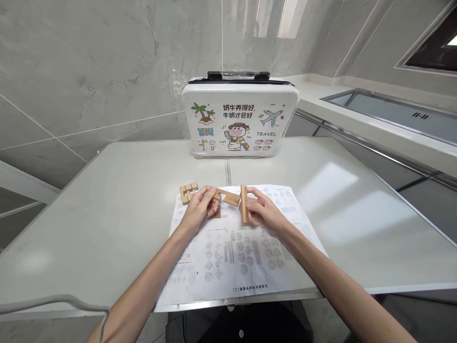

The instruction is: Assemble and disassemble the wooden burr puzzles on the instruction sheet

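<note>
My left hand [201, 206] is closed on a notched wooden puzzle bar [227, 196] that points right. My right hand [262, 211] grips a second wooden bar [243, 204], held upright, its side touching the end of the first. Both hands hover over a printed instruction sheet [235, 257] covered in small diagrams. More wooden puzzle pieces [188, 192] lie in a cluster at the sheet's top left corner, just beyond my left hand.
A white cartoon-printed case [240, 119] with a black handle stands at the back of the pale table [117, 209]. A counter with a sunken sink [392, 114] runs along the right. A grey cable [57, 302] crosses the near left edge.
</note>
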The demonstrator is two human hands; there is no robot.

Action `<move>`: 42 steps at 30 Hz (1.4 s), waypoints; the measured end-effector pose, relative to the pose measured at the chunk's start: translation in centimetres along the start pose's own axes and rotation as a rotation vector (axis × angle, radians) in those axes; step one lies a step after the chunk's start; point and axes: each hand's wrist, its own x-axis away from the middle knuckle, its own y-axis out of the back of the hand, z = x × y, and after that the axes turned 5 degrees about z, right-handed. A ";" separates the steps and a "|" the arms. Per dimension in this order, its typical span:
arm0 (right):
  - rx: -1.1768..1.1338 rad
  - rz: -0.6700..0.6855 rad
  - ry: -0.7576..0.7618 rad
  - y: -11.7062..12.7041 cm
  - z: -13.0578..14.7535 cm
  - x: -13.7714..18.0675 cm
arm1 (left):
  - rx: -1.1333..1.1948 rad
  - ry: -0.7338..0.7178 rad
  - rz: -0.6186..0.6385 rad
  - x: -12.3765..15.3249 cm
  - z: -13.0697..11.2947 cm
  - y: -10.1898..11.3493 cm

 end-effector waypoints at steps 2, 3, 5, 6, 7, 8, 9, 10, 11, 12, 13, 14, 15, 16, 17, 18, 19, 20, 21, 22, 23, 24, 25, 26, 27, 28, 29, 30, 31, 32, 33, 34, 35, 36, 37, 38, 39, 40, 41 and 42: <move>0.034 -0.064 0.003 0.0 0.0 0.0 | -0.021 -0.012 -0.090 -0.2 0.0 0.2; 0.072 -0.109 0.004 0.0 0.0 -0.1 | -0.040 -0.020 -0.132 -0.2 0.0 0.3; 0.194 -0.211 0.012 0.0 -0.1 -0.1 | -0.090 -0.037 -0.185 -0.2 0.0 0.4; 0.269 -0.257 0.025 0.0 -0.3 -0.1 | -0.121 -0.046 -0.193 -0.2 0.0 0.5; 0.347 -0.295 0.044 0.0 -0.5 -0.1 | -0.163 -0.058 -0.196 -0.1 0.0 0.4; 0.424 -0.321 0.066 0.0 -0.7 -0.1 | -0.218 -0.072 -0.198 0.0 0.0 0.3; 0.497 -0.336 0.085 0.0 -0.9 -0.1 | -0.284 -0.090 -0.201 0.1 0.1 0.2; 0.564 -0.339 0.097 0.0 -1.1 -0.2 | -0.358 -0.111 -0.203 0.1 0.1 0.1; 0.621 -0.336 0.104 -0.1 -1.3 -0.2 | -0.436 -0.136 -0.206 0.2 0.2 -0.1; 0.667 -0.329 0.106 -0.1 -1.5 -0.2 | -0.509 -0.162 -0.205 0.2 0.3 -0.2; 0.700 -0.320 0.105 -0.1 -1.6 -0.2 | -0.576 -0.185 -0.204 0.2 0.3 -0.3; 0.721 -0.311 0.104 -0.1 -1.7 -0.2 | -0.635 -0.207 -0.200 0.2 0.4 -0.4; 0.734 -0.304 0.104 -0.1 -1.8 -0.2 | -0.687 -0.225 -0.196 0.1 0.6 -0.5; 0.740 -0.299 0.104 -0.2 -1.9 -0.2 | -0.730 -0.237 -0.191 0.1 0.7 -0.6; 0.745 -0.298 0.104 -0.2 -1.9 -0.2 | -0.761 -0.243 -0.181 0.1 0.8 -0.6; 0.752 -0.298 0.102 -0.2 -1.9 -0.2 | -0.784 -0.247 -0.169 0.0 0.9 -0.6; 0.762 -0.300 0.098 -0.3 -1.8 -0.2 | -0.799 -0.250 -0.156 0.0 1.0 -0.7; 0.776 -0.303 0.092 -0.3 -1.8 -0.2 | -0.808 -0.251 -0.143 0.0 1.1 -0.7; 0.792 -0.307 0.084 -0.3 -1.8 -0.2 | -0.814 -0.251 -0.132 0.0 1.2 -0.8; 0.804 -0.310 0.077 -0.3 -1.8 -0.2 | -0.819 -0.250 -0.125 -0.1 1.2 -0.8; 0.813 -0.312 0.071 -0.3 -1.8 -0.2 | -0.825 -0.248 -0.121 -0.1 1.3 -0.9; 0.817 -0.312 0.067 -0.3 -1.8 -0.2 | -0.831 -0.248 -0.121 -0.2 1.4 -0.9; 0.818 -0.312 0.064 -0.3 -1.7 -0.2 | -0.840 -0.251 -0.125 -0.3 1.5 -1.0; 0.819 -0.310 0.061 -0.3 -1.7 -0.2 | -0.852 -0.258 -0.130 -0.4 1.6 -1.0; 0.823 -0.308 0.057 -0.4 -1.7 -0.2 | -0.865 -0.266 -0.135 -0.5 1.7 -1.1; 0.831 -0.307 0.051 -0.4 -1.7 -0.2 | -0.877 -0.274 -0.137 -0.6 1.8 -1.1; 0.842 -0.308 0.045 -0.4 -1.7 -0.2 | -0.888 -0.278 -0.136 -0.7 1.9 -1.1; 0.856 -0.312 0.038 -0.5 -1.7 -0.2 | -0.896 -0.280 -0.134 -0.8 2.1 -1.0; 0.875 -0.317 0.032 -0.5 -1.6 -0.2 | -0.901 -0.277 -0.131 -0.9 2.2 -1.0; 0.901 -0.324 0.027 -0.6 -1.6 -0.2 | -0.904 -0.274 -0.129 -1.0 2.3 -0.9; 0.932 -0.330 0.024 -0.6 -1.6 -0.2 | -0.907 -0.272 -0.125 -1.0 2.5 -0.9; 0.967 -0.334 0.023 -0.7 -1.6 -0.2 | -0.909 -0.270 -0.120 -1.1 2.6 -0.8; 1.003 -0.339 0.025 -0.7 -1.7 -0.2 | -0.912 -0.267 -0.111 -1.1 2.7 -0.7; 1.039 -0.343 0.028 -0.8 -1.7 -0.2 | -0.915 -0.264 -0.103 -1.2 2.8 -0.7; 1.073 -0.346 0.031 -0.8 -1.7 -0.2 | -0.920 -0.261 -0.096 -1.2 2.9 -0.6; 1.104 -0.350 0.033 -0.8 -1.8 -0.2 | -0.929 -0.257 -0.091 -1.2 3.0 -0.6; 1.131 -0.353 0.032 -0.8 -1.9 -0.2 | -0.940 -0.254 -0.088 -1.2 3.1 -0.6; 1.155 -0.356 0.029 -0.8 -1.9 -0.2 | -0.953 -0.253 -0.088 -1.3 3.2 -0.5; 1.175 -0.355 0.026 -0.8 -2.0 -0.2 | -0.967 -0.255 -0.090 -1.3 3.3 -0.5; 1.190 -0.354 0.025 -0.9 -2.0 -0.2 | -0.979 -0.259 -0.092 -1.3 3.4 -0.5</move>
